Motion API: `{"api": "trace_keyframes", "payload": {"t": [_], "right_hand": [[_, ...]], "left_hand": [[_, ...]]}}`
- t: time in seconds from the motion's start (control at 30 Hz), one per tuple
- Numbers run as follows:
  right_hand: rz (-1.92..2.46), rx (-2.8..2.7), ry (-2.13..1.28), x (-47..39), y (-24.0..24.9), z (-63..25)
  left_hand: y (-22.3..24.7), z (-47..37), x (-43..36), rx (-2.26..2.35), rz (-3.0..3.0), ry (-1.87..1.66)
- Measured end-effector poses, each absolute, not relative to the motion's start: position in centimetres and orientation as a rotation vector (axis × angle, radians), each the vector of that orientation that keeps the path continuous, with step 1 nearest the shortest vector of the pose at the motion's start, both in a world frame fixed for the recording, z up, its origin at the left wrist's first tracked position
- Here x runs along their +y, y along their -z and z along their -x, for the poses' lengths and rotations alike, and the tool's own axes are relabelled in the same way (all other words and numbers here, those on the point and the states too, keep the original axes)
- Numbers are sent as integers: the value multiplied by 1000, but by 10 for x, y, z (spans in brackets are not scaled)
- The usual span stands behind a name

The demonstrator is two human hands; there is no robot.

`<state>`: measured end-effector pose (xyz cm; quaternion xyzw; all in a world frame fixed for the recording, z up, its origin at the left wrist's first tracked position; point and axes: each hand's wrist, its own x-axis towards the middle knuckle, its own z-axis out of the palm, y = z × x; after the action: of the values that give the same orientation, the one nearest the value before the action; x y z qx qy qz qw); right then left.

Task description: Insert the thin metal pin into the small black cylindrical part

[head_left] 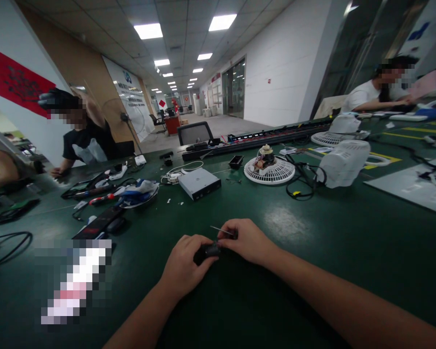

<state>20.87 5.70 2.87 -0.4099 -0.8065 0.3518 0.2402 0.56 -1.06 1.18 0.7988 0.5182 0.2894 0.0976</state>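
Note:
Near the middle of the green table [272, 271], my left hand [187, 261] is closed around a small black cylindrical part [212, 249]. My right hand [245, 237] is just right of it, its fingertips pinched together at the part's right end. A thin metal rod [220, 230] sticks out to the left from the right hand's fingers, above the black part. The rod's other end is hidden in that hand. What the black part is cannot be made out.
Beyond my hands are a silver box [199, 183], a black tray [236, 162], a round white fan grille [271, 172] and a white housing [345, 164] with black cable. Tools and a blue cloth bundle [138, 193] lie left. People sit at both far sides.

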Motion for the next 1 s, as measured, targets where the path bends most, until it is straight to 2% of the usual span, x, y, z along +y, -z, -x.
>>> {"api": "trace_keyframes", "payload": {"t": [0.2, 0.43, 0.73, 0.87, 1.0], "right_hand": [[1101, -2191, -1147, 59, -24, -209], [1085, -2136, -1157, 56, -23, -206], [976, -1997, -1577, 69, -14, -209], [954, -1982, -1567, 66, -15, -208], [977, -2157, -1203, 60, -22, -209]], "left_hand": [[-11, -3, -10, 1403, -2388, -934], [-10, -3, -11, 1474, -2356, -937], [-10, -6, -9, 1533, -2386, -844], [-12, -7, -9, 1502, -2430, -856], [-9, -8, -7, 1544, -2426, -844]]}}
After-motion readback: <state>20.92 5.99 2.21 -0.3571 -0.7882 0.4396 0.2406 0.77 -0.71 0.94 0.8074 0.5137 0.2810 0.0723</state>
